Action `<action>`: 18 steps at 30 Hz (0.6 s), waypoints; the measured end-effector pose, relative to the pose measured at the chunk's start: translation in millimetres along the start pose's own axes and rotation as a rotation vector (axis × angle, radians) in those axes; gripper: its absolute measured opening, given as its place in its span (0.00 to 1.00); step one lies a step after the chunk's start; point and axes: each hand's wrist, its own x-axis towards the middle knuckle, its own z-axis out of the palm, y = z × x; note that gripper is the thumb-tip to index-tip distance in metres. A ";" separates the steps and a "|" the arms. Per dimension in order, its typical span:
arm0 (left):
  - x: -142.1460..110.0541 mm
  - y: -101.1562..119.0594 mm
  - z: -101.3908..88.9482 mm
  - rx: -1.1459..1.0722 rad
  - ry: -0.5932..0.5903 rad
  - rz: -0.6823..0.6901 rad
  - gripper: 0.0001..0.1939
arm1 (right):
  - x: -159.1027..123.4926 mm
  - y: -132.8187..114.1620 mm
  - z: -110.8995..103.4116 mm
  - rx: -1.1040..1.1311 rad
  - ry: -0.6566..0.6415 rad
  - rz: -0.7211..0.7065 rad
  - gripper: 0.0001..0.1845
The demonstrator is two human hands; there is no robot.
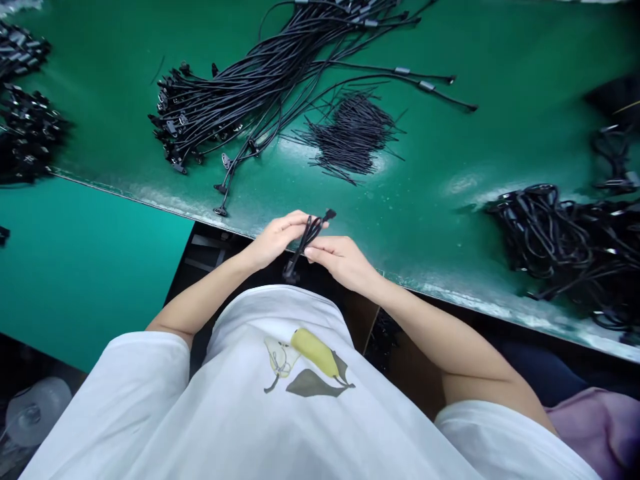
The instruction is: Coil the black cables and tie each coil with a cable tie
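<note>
A black cable [311,231], folded into a small bundle, is held between my two hands at the table's front edge. My left hand [279,239] grips it from the left, fingers curled behind the loops. From the right, my right hand [345,260] pinches the middle of the bundle between thumb and fingers. One connector end points up and away, while the other end [290,271] hangs low over the dark gap in front of my shirt. Whether a tie is around the bundle is too small to tell.
Long loose cables [260,77] with connectors lie across the green table [440,140]. Beside them is a pile of short black ties [353,133]. Bundled cables [555,240] are heaped at the right, and more connectors [30,133] at the far left.
</note>
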 end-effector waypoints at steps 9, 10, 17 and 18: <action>-16.0 -18.0 3.3 0.094 -0.129 -0.139 0.16 | 6.5 -3.5 -12.5 0.077 0.126 -0.050 0.16; -13.1 -21.0 1.9 -0.012 -0.099 -0.196 0.21 | 4.1 -5.9 -9.4 0.049 0.071 -0.076 0.16; -10.0 4.0 -6.7 -0.182 -0.298 -0.344 0.26 | -3.7 0.3 3.4 -0.215 -0.015 -0.196 0.21; -11.7 7.0 -5.9 -0.188 -0.319 -0.339 0.24 | -4.0 2.7 3.7 -0.327 0.051 -0.247 0.21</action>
